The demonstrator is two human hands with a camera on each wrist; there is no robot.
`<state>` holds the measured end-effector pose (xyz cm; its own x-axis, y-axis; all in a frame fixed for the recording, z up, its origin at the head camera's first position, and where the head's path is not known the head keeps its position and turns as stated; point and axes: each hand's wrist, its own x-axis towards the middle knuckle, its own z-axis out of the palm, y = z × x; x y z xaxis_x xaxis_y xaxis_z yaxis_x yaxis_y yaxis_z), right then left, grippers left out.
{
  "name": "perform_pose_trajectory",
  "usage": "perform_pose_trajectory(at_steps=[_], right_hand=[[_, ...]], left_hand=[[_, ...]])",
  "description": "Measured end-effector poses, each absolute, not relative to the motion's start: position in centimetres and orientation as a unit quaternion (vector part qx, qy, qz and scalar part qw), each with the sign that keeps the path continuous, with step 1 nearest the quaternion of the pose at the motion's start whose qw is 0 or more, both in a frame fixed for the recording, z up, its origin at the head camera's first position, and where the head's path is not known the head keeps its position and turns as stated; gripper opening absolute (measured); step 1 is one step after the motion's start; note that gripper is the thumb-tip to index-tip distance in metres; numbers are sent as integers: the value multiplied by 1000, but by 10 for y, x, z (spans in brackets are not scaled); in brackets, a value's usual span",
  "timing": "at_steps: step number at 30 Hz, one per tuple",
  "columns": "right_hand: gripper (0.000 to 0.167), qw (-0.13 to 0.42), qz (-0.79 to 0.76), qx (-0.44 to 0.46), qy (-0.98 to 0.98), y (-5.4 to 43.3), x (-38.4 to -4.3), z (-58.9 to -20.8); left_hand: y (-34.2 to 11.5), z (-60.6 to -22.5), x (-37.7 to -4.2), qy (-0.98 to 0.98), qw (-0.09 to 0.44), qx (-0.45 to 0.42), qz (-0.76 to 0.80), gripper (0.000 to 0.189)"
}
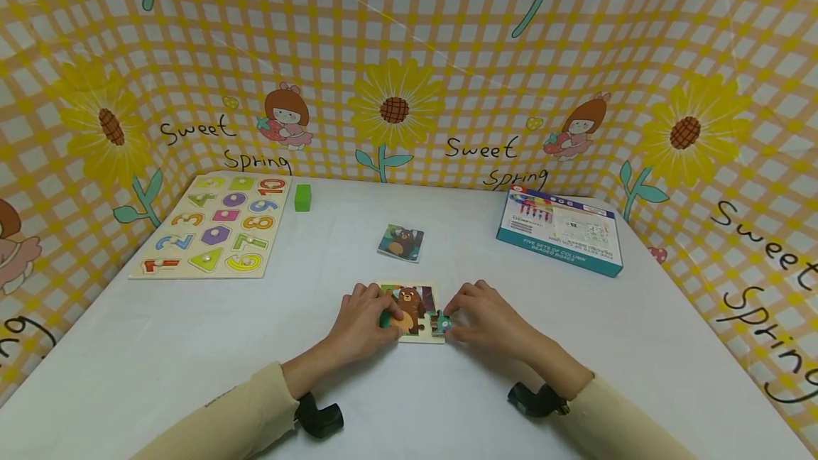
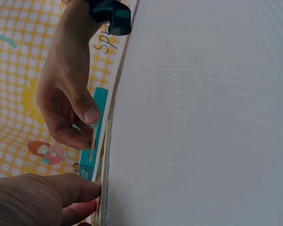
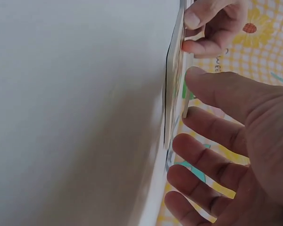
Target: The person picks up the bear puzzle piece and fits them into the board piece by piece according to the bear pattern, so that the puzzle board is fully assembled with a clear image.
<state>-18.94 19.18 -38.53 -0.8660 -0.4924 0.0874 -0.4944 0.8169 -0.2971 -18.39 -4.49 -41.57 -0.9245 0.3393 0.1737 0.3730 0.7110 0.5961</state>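
Note:
A small jigsaw puzzle board (image 1: 409, 304) showing a brown bear lies on the white table between the hands. My left hand (image 1: 366, 319) grips its left side, the thumb over the bear picture and the other fingers bent at the upper left corner. At the lower right, my right hand (image 1: 488, 318) pinches a small teal and dark puzzle piece (image 1: 439, 324) between thumb and index finger. In the right wrist view this piece (image 3: 187, 99) stands edge-on between those fingertips, slightly above the board, while the other fingers spread apart. Pale board shows beside the bear's lower body.
A bear picture card (image 1: 400, 243) lies just beyond the puzzle. On the left are a wooden number and shape board (image 1: 220, 226) and a green block (image 1: 303, 198). A teal-sided box (image 1: 559, 231) stands at the right. Patterned cloth (image 1: 396, 34) encloses the table's back and sides.

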Motion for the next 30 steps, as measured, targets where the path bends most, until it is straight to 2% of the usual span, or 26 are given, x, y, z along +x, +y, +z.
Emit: perform_pose_trajectory(at_steps=[30], right_hand=[[23, -8, 145, 267, -953, 175, -193, -389]], left_hand=[[-44, -417, -184, -927, 36, -200, -316, 11]])
